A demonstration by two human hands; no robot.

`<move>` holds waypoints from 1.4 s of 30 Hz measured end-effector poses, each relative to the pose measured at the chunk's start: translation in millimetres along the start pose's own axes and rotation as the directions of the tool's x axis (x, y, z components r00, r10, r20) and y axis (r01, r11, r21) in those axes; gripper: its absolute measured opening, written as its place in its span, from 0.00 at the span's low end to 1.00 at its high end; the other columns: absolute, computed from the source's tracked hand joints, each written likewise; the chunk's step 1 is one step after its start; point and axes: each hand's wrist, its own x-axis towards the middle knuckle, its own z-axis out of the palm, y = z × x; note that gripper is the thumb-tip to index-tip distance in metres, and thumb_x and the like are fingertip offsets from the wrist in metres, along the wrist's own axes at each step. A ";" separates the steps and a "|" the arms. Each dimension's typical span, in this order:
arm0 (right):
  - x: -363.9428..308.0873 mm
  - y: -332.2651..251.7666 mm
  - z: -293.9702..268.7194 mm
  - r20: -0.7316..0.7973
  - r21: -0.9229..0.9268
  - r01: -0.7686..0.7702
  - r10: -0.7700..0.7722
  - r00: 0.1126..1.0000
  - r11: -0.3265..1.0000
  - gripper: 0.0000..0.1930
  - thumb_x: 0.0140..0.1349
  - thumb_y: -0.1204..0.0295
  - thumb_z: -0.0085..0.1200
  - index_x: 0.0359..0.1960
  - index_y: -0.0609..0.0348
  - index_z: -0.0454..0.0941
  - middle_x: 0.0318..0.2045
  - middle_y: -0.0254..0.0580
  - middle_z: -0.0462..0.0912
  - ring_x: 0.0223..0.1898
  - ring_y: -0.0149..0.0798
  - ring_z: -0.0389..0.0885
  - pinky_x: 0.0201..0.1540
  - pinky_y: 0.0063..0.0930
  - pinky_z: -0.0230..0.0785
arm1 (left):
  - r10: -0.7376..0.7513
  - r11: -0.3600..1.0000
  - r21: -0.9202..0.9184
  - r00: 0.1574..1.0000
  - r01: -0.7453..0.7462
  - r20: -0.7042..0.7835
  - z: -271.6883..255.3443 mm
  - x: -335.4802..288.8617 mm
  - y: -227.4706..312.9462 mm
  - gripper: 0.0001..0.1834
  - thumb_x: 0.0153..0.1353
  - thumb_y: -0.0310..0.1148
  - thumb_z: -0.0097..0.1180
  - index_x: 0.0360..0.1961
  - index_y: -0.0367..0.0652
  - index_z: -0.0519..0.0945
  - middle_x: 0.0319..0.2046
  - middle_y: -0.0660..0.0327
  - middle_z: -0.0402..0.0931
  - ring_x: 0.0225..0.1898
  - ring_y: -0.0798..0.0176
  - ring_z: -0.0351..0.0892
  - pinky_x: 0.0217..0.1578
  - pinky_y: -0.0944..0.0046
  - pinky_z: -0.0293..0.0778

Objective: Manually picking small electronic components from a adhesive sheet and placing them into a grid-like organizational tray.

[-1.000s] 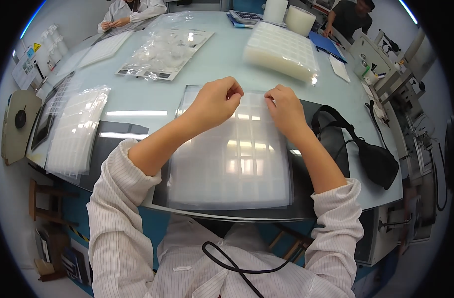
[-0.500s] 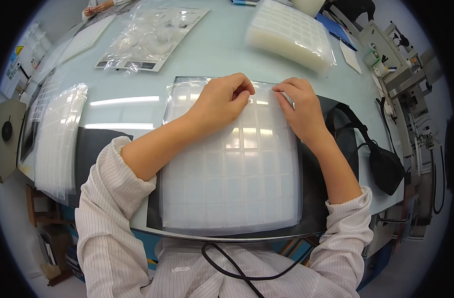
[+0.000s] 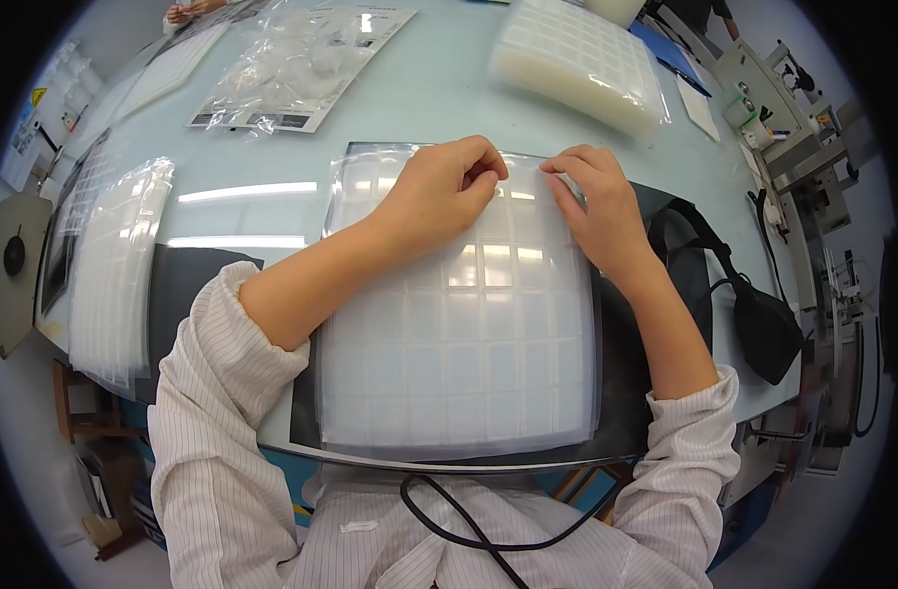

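Observation:
A stack of clear plastic pocket sheets (image 3: 449, 368), divided into a grid of small pockets, lies in front of me on a dark mat (image 3: 621, 393). Over its far edge, my left hand (image 3: 454, 187) is closed, with the thumb tip against the curled index finger. My right hand (image 3: 598, 201) hovers at the far right corner of the stack, thumb and fingertips brought close in a loose pinch. Anything held between the fingertips of either hand is too thin or small to make out.
More pocket sheets (image 3: 120, 280) lie at the left. A thick wrapped stack (image 3: 577, 74) sits at the far right, and a clear bag over a printed sheet (image 3: 302, 69) at the far left. A black strapped pouch (image 3: 763, 334) rests at the right. Another person's hands (image 3: 194, 10) show far left.
Both hands keep nearly the same pose at the far edge of the sheets. The view has shifted slightly. Far right, another person's arm has come into view.

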 end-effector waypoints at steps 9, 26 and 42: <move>1.8 1.4 -0.3 -0.057 0.042 -0.022 0.024 0.998 0.999 0.05 0.60 0.78 0.60 0.38 0.62 0.80 0.38 0.41 0.81 0.44 0.47 0.77 0.49 0.36 0.71 | 0.028 1.000 -0.012 1.000 -0.028 -0.009 3.1 1.0 -6.0 0.07 0.67 0.27 0.54 0.42 0.35 0.80 0.30 0.64 0.79 0.29 0.73 0.69 0.33 0.69 0.70; 9.2 -20.4 11.4 0.091 0.024 -0.068 0.066 0.994 0.997 0.05 0.65 0.76 0.57 0.39 0.63 0.82 0.39 0.43 0.81 0.46 0.47 0.78 0.50 0.36 0.71 | -0.256 0.806 -0.579 0.954 0.122 -0.155 -11.7 7.8 -3.6 0.11 0.73 0.31 0.44 0.44 0.37 0.78 0.31 0.65 0.72 0.31 0.73 0.71 0.35 0.70 0.70; 13.4 -15.9 12.8 0.017 -0.008 0.107 -0.106 0.994 0.994 0.04 0.60 0.78 0.61 0.36 0.62 0.82 0.38 0.42 0.81 0.45 0.47 0.76 0.50 0.36 0.70 | -0.218 0.826 -0.547 0.972 0.135 -0.090 -11.2 2.5 -8.9 0.15 0.74 0.26 0.37 0.49 0.38 0.78 0.29 0.64 0.74 0.31 0.71 0.73 0.34 0.71 0.69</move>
